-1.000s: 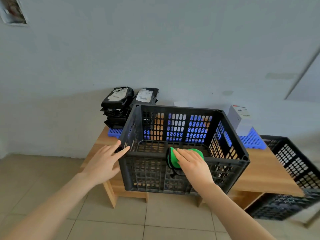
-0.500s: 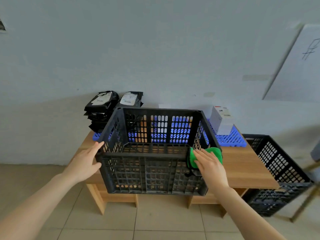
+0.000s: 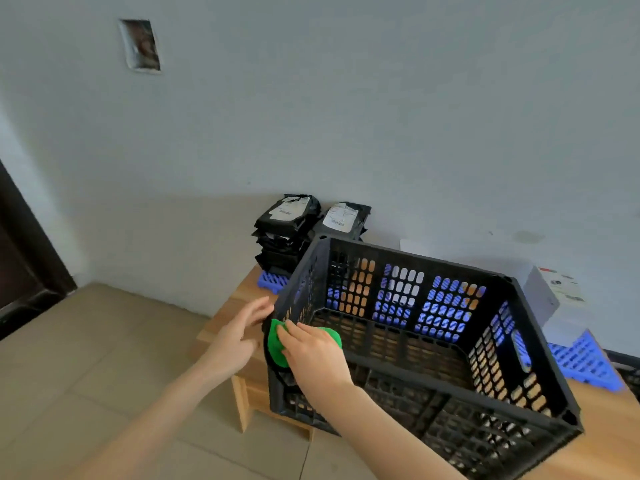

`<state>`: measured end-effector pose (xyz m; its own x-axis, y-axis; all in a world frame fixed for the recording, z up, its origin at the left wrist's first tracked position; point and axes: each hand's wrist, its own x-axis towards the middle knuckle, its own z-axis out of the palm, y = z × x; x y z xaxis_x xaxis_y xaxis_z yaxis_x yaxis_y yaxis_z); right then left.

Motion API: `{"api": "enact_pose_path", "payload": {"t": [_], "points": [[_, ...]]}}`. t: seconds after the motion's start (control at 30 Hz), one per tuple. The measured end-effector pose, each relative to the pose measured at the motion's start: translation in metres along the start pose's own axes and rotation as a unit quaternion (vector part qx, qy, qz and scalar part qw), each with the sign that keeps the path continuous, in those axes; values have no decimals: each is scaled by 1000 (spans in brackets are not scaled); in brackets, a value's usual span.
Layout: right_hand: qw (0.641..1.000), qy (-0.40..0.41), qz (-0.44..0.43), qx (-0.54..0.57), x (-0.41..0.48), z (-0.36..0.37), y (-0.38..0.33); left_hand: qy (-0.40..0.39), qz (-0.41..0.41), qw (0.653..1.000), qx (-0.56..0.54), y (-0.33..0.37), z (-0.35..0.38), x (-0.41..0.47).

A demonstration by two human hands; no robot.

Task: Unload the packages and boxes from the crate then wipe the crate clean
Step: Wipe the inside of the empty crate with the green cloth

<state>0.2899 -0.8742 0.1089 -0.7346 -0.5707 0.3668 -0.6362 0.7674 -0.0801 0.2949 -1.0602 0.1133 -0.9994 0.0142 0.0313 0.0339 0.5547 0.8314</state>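
- My right hand (image 3: 313, 358), fingers flat, has swept the green cloth (image 3: 276, 344) along the crate (image 3: 415, 258) rim to its left corner;
- left hand (image 3: 235, 337), fingers straight, braces the side; wiping underway.

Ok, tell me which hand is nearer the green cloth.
Right. The right hand lies flat on the green cloth, pressing it onto the near-left corner of the black crate. The left hand touches the crate's outer side just left of the cloth.
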Motion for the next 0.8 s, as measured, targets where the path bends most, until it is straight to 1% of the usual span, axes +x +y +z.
{"api": "enact_pose_path", "payload": {"t": [0.07,0.1,0.17,0.2,0.3,0.4,0.47,0.57,0.7,0.73,0.8], "points": [[1000,-10,-11,16,10,0,2,25,-1,1000,-2,2,-1,3],[999,-26,-11,45,15,-3,7,39,-3,999,-2,5,-1,5],[987,-69,18,147,24,-9,23,58,1,998,0,9,-4,8],[977,-73,31,198,28,-13,32,66,6,998,1,11,-4,9],[955,-27,74,285,41,-33,58,83,18,996,14,16,-1,10],[944,4,85,317,58,-49,85,99,-18,994,30,23,9,12],[953,16,55,296,71,-49,103,127,-42,990,42,28,19,12],[972,51,-13,229,87,-39,126,173,-70,979,77,36,32,13],[964,109,-140,199,102,-21,142,240,-125,955,119,53,51,13],[960,111,-176,189,106,-13,144,258,-138,949,117,57,57,13],[950,83,-243,178,108,0,141,295,-167,934,111,66,67,13]]}}
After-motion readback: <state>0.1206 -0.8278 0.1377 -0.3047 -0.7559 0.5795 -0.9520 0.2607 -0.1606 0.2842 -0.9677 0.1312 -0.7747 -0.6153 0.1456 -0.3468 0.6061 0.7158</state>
